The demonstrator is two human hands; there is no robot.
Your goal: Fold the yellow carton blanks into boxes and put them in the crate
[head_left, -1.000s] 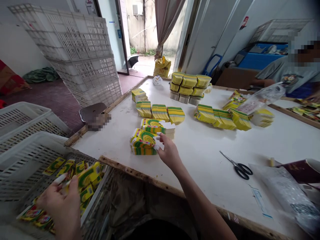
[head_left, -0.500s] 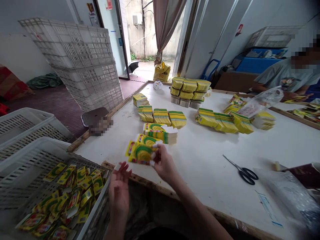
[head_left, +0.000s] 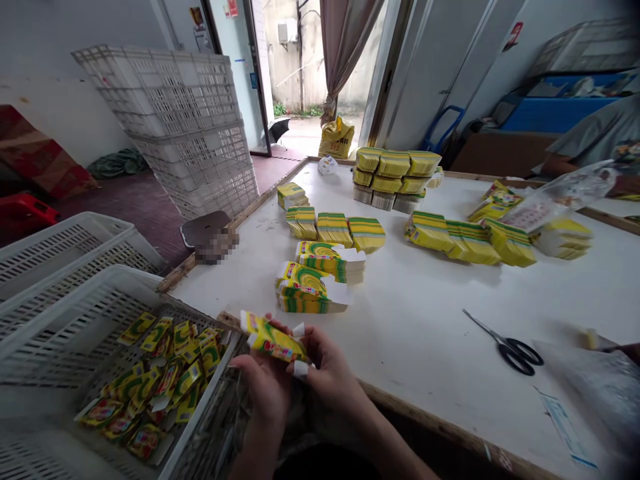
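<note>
Right hand (head_left: pixel 325 363) grasping one end, a person holds a yellow-and-green carton (head_left: pixel 274 340) at the lower center of the frame; the left hand (head_left: pixel 266 385) cups below with its thumb spread, though whether it grips cannot be told. At lower left, a white slatted crate (head_left: pixel 85 320) contains many similar packs (head_left: pixel 167 383). Just beyond the hands, two carton stacks (head_left: pixel 313 291) stand on a white table (head_left: pixel 410 333), with black-handled scissors (head_left: pixel 506 342) at right. Farther back are a bundled row (head_left: pixel 334 228) and a tiered pile (head_left: pixel 389 180), upper center, before a yellow bag (head_left: pixel 336 141) near the doorway.
</note>
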